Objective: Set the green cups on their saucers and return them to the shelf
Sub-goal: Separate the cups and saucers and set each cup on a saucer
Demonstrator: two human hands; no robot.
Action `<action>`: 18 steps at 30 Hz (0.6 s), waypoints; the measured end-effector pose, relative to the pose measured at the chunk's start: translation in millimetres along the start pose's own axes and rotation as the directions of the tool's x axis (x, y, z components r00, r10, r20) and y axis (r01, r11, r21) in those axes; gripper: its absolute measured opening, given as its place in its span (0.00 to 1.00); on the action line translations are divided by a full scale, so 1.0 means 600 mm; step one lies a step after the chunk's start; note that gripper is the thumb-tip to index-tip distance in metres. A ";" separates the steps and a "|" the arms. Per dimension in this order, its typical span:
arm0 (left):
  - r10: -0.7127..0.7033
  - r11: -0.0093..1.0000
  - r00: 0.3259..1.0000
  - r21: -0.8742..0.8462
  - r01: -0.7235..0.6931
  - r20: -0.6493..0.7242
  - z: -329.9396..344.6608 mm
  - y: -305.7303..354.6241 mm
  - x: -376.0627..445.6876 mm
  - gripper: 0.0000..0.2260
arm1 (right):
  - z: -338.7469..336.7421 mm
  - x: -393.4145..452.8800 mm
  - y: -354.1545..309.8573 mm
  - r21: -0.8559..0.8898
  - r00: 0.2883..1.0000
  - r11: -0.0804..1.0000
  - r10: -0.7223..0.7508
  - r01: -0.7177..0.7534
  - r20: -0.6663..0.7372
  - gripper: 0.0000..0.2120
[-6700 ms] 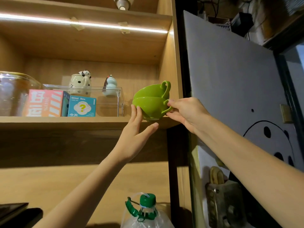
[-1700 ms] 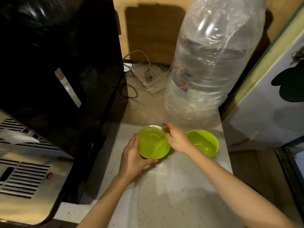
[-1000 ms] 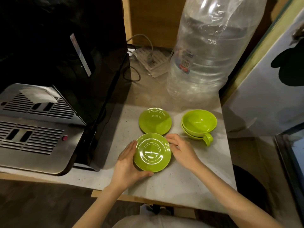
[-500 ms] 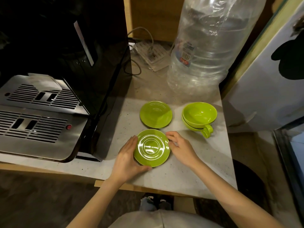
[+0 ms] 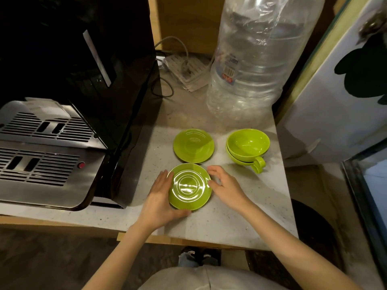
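Observation:
Two green cups (image 5: pixel 248 146) sit nested on the pale counter (image 5: pixel 240 218) at the right, handles toward me. A green saucer (image 5: pixel 193 145) lies flat to their left. A second green saucer (image 5: pixel 189 186) lies nearer to me, showing raised rings. My left hand (image 5: pixel 159 197) cups this saucer's left and near rim, thumb along its front edge. My right hand (image 5: pixel 227 186) is at its right rim with the fingers spread and curled, the thumb about touching the edge. The shelf is out of view.
A black and steel coffee machine (image 5: pixel 62 122) fills the left side. A large clear water bottle (image 5: pixel 251 65) stands behind the cups, with a power strip and cable (image 5: pixel 184 70) beside it. A white panel (image 5: pixel 339 97) borders the right; the counter's front edge (image 5: pixel 188 241) is close to me.
The cups came down from the shelf to the counter. One saucer was split off from the other and brought nearer to me. My right hand's fingers have loosened from its rim.

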State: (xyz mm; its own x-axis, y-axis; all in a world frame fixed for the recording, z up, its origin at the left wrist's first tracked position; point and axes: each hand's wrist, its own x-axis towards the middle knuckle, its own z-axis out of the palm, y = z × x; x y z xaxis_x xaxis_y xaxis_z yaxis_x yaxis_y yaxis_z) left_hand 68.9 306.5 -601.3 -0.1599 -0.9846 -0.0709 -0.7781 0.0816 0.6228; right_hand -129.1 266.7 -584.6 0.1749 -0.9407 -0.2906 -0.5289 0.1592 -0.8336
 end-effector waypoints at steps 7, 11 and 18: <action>0.027 0.994 1.000 -0.106 -0.028 -0.007 -0.003 0.068 0.058 0.42 | -0.041 -0.011 -0.016 0.017 0.991 0.996 -0.091 0.093 -0.098 0.18; 0.037 0.970 0.999 -0.241 -0.044 -0.033 0.010 0.110 0.100 0.29 | -0.087 -0.024 -0.027 0.032 0.961 0.988 -0.136 0.148 -0.242 0.13; 0.167 0.950 0.986 -0.267 -0.161 -0.001 0.032 0.171 0.173 0.35 | -0.155 -0.038 -0.006 -0.014 0.846 0.991 -0.124 0.136 -0.519 0.09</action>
State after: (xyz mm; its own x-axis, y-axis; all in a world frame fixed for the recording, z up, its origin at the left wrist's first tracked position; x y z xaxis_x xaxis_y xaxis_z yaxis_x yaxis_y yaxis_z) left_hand -39.0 215.4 -559.7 -0.2869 -0.9573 0.0344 -0.5514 0.1944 0.8113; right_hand -208.4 259.3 -531.0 -0.2179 -0.9707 0.1014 -0.5119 0.0252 -0.8587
